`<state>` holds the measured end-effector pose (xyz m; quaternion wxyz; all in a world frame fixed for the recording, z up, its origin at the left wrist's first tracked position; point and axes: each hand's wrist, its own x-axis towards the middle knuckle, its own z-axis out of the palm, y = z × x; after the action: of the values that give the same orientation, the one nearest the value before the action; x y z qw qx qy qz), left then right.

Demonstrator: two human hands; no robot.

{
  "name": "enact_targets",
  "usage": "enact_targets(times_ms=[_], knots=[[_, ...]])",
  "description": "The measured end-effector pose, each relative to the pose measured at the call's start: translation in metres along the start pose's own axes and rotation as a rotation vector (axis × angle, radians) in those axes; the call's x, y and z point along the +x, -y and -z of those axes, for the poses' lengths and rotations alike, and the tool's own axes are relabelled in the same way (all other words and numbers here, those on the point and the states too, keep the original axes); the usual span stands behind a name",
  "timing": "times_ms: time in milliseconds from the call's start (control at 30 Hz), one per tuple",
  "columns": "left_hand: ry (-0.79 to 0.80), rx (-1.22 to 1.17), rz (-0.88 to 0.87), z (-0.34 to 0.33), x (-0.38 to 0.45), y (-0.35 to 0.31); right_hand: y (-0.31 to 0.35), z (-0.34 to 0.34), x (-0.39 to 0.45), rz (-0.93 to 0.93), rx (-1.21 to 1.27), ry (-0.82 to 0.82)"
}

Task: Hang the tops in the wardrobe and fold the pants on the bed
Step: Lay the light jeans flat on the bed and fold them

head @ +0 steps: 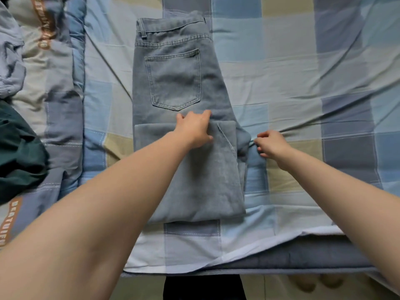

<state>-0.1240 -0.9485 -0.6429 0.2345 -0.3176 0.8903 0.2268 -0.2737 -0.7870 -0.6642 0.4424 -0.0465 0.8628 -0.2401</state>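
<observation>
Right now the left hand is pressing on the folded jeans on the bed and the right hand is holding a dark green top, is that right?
Not quite. In the head view the right hand pinches the jeans' edge; the dark green top lies untouched at left. The left hand does press the jeans on the bed.

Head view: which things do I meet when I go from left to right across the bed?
Dark green garment → folded checked quilt → jeans with left hand on them → right hand → bare checked sheet.
</observation>
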Motion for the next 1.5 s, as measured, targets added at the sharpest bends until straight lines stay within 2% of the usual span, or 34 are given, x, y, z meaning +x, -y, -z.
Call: enact_targets(times_ms=[67,133,233,300,400,533,600,733,867,933,1033,1100,1167,1233,1300,1367,1433,1500], knots=[[0.024,0.01,0.003,0.009,0.004,-0.005,0.003,0.004,0.006,0.019,-0.042,0.014],[0.007,-0.02,-0.081,0.016,-0.006,-0.005,0.006,0.007,0.009,0.073,-0.091,0.003],[-0.059,-0.064,-0.324,0.011,-0.037,0.003,0.014,0.012,0.016,0.194,-0.139,-0.059],[-0.14,-0.049,-0.485,0.0,-0.067,0.011,0.024,0.014,0.02,0.2,-0.117,-0.072],[-0.334,-0.039,-0.602,-0.017,-0.111,0.021,0.042,0.007,0.017,0.174,-0.224,0.042],[-0.411,-0.166,-0.687,-0.033,-0.158,0.028,0.058,-0.002,-0.003,0.127,-0.429,0.203],[-0.413,-0.179,-0.715,-0.037,-0.174,0.028,0.065,-0.009,-0.014,0.123,-0.452,0.194],[-0.428,-0.239,-0.707,-0.034,-0.194,0.028,0.077,-0.045,-0.027,0.294,-0.517,0.06],[-0.463,-0.304,-0.666,-0.016,-0.194,0.027,0.093,-0.073,-0.033,0.336,-0.707,0.141],[-0.477,-0.315,-0.603,-0.002,-0.187,0.028,0.104,-0.084,-0.032,0.225,-0.595,0.23],[-0.453,-0.332,-0.469,0.017,-0.165,0.033,0.112,-0.087,-0.02,-0.106,-0.295,0.395],[-0.456,-0.318,-0.371,0.026,-0.141,0.037,0.117,-0.076,-0.016,-0.262,-0.164,0.495],[-0.45,-0.287,-0.272,0.033,-0.112,0.035,0.119,-0.062,-0.014,-0.345,0.004,0.546],[-0.381,-0.249,-0.188,0.036,-0.08,0.027,0.116,-0.048,-0.014,-0.348,0.124,0.581],[-0.278,-0.19,-0.141,0.031,-0.048,0.02,0.107,-0.039,-0.015,-0.303,0.174,0.581],[-0.189,-0.089,-0.131,0.022,-0.021,0.029,0.096,-0.035,-0.012,-0.177,0.059,0.442],[-0.12,0.007,-0.127,0.012,-0.004,0.056,0.084,-0.026,-0.012,0.223,-0.381,0.146],[-0.147,0.068,-0.114,0.006,-0.005,0.094,0.073,-0.017,-0.026,0.726,-0.826,-0.108]])
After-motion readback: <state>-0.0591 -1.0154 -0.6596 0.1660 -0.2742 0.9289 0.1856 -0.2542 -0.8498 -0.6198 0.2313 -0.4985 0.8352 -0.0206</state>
